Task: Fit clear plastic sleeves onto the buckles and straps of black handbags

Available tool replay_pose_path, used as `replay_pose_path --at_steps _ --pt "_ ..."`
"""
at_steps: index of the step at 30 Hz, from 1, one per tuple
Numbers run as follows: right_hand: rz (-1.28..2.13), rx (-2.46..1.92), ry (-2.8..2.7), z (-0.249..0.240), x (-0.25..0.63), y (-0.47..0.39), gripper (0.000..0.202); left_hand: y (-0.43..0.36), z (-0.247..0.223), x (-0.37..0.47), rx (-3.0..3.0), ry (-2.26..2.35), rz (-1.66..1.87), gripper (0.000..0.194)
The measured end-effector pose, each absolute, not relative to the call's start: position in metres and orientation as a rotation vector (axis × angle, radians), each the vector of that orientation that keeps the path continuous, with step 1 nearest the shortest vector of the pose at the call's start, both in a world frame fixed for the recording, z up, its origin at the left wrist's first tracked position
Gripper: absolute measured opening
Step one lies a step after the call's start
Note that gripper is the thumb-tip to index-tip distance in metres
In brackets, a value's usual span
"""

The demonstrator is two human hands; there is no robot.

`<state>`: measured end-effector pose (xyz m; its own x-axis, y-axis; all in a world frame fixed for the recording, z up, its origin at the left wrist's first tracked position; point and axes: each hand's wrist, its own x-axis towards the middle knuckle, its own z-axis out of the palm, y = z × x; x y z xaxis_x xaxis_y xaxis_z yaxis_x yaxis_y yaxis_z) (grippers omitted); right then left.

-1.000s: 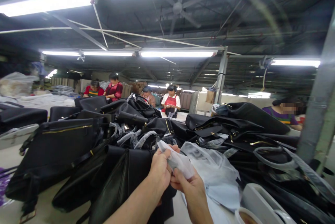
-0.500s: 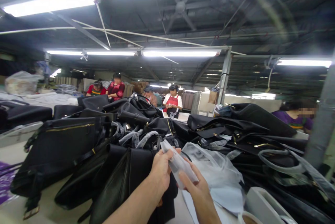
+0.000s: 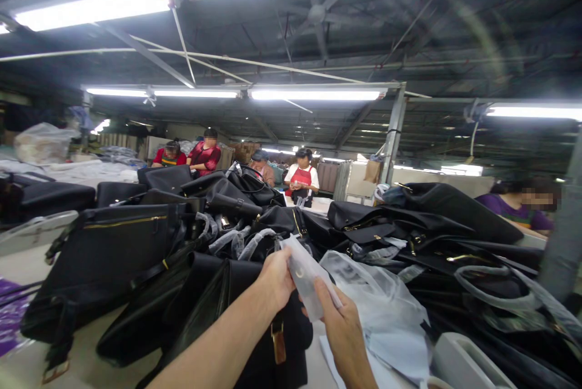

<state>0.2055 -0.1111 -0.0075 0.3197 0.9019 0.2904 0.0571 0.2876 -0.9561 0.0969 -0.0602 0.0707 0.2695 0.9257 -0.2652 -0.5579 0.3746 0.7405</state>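
Observation:
A small translucent white plastic packet point(image 3: 305, 280) is held up between my two hands, tilted, its top leaning left. My left hand point(image 3: 278, 277) pinches its upper left edge. My right hand point(image 3: 339, 316) grips its lower right side, the thumb lying across the front. Something small and curved shows faintly through the plastic. Just below hangs a brown tag point(image 3: 279, 343) on a black bag point(image 3: 250, 280). Right of my hands lies clear plastic wrapping point(image 3: 373, 292) over pale blue sheets point(image 3: 400, 355).
Black bags point(image 3: 122, 256) with gold zippers and wrapped handles are piled across the table. At the lower right stands a grey-white container point(image 3: 468, 359) beside a metal post point(image 3: 561, 225). Several people are beyond the pile, one in a red apron point(image 3: 302, 178).
The packet has turned slightly and now shows more of its flat front. My left hand has moved a little left and down along it. The brown tag has come into fuller view.

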Motion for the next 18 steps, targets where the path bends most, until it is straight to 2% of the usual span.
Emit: replay_pose_path --at_steps 6,18 --pt "0.817 -1.096 -1.046 -0.004 0.199 -0.101 0.061 -0.038 0.084 0.085 0.569 0.759 1.109 0.039" --pt "0.824 -1.048 -0.972 0.003 0.182 -0.095 0.065 -0.027 0.071 0.103 0.487 0.812 1.111 0.03"
